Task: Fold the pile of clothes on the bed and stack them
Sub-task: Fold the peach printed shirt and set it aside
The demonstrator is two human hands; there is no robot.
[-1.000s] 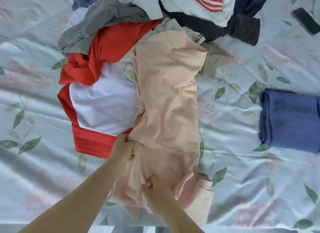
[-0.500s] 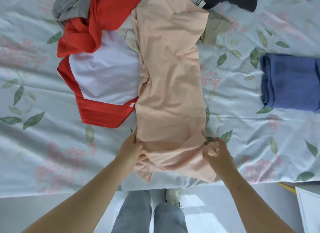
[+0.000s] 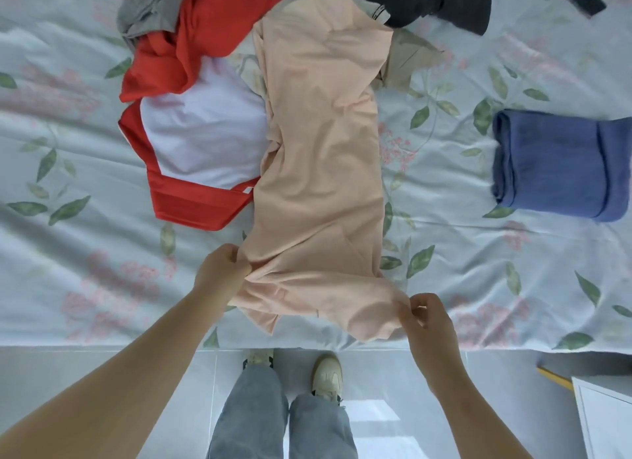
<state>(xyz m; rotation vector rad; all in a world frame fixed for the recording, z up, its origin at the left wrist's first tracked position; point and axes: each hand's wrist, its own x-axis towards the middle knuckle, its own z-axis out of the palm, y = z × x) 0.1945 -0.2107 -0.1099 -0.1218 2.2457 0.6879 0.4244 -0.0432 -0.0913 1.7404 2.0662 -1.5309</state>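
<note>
Head view cuts off the pile (image 3: 212, 31) at top; both hands, left hand (image 3: 222, 267) and right hand (image 3: 425, 316), pinch the peach garment (image 3: 321, 157) on the floral bed sheet (image 3: 85, 253); tiled floor (image 3: 102, 373) below.

Both arms reach forward; left hand (image 3: 221, 270) and right hand (image 3: 428, 322) each pinch peach garment (image 3: 321, 151).

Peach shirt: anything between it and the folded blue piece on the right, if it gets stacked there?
Nothing visible. Only bare floral sheet lies between the peach shirt and the folded blue piece. The left hand and right hand each pinch a near corner of the shirt, so nothing blocks the grip either.
</note>
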